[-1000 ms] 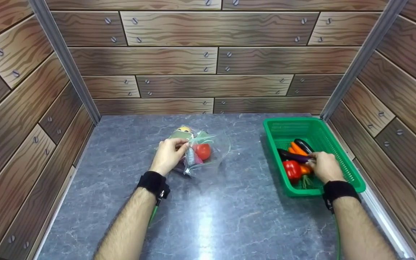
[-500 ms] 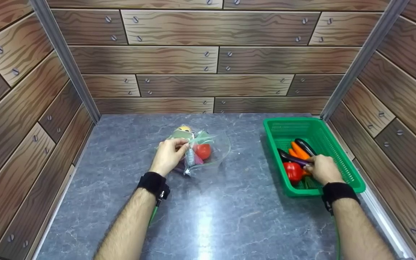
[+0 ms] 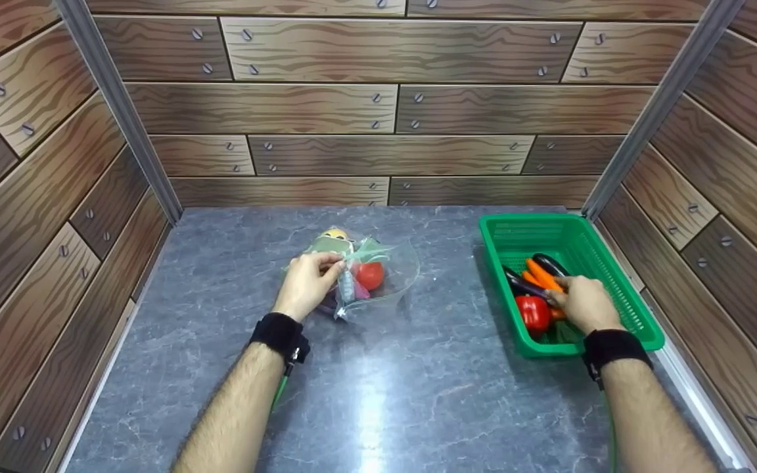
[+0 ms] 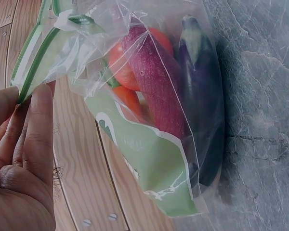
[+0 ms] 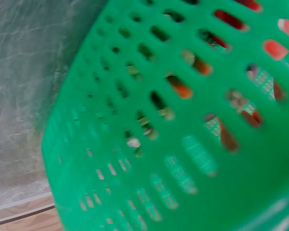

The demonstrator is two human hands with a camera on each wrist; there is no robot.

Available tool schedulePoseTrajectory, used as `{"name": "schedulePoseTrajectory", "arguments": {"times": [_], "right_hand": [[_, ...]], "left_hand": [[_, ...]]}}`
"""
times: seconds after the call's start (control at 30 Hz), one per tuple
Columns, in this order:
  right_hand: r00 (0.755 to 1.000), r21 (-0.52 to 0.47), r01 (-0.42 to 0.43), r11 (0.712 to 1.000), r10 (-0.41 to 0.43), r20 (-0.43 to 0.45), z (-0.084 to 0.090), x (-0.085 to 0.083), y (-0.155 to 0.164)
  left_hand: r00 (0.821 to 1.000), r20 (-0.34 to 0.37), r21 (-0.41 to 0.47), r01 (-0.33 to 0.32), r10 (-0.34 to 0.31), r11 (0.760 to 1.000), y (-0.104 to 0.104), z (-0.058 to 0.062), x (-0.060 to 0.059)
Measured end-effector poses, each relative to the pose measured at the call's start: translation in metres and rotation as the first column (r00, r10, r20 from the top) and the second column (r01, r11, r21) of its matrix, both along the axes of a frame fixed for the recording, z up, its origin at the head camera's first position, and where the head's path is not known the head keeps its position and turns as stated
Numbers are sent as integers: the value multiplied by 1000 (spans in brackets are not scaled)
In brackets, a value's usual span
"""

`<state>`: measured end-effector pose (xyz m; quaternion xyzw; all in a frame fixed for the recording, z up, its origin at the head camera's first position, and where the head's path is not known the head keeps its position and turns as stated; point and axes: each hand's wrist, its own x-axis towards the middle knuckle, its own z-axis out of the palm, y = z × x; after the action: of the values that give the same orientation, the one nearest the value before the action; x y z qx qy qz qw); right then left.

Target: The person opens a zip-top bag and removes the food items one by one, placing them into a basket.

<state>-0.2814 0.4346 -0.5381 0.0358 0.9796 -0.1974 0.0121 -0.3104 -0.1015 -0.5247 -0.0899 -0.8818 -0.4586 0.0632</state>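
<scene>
A clear zip bag lies mid-table, holding a red tomato, a pink root and a dark eggplant. My left hand pinches the bag's green zip edge at its left side. At the right stands a green basket with a red pepper, a carrot and two eggplants. My right hand reaches into it, fingers curled on the end of the long purple eggplant. The right wrist view shows only the blurred basket wall.
The grey marbled tabletop is boxed in by wood-pattern walls on the left, back and right. The basket sits against the right wall near a metal corner post. A black eggplant lies at the back of the basket.
The right hand has shifted slightly left and forward in the basket, dragging the purple eggplant's end with it. The left hand and the bag have stayed put.
</scene>
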Motion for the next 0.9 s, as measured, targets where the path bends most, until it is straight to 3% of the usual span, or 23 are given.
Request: {"name": "schedulePoseTrajectory", "arguments": {"times": [0.5, 0.9], "right_hand": [[980, -23, -55, 998, 49, -190, 31, -7, -50], [958, -30, -127, 991, 115, -262, 42, -14, -92]], "left_hand": [[1000, 7, 3, -3, 3, 1000, 1, 0, 1], [1000, -9, 13, 15, -15, 1000, 2, -3, 1]]}}
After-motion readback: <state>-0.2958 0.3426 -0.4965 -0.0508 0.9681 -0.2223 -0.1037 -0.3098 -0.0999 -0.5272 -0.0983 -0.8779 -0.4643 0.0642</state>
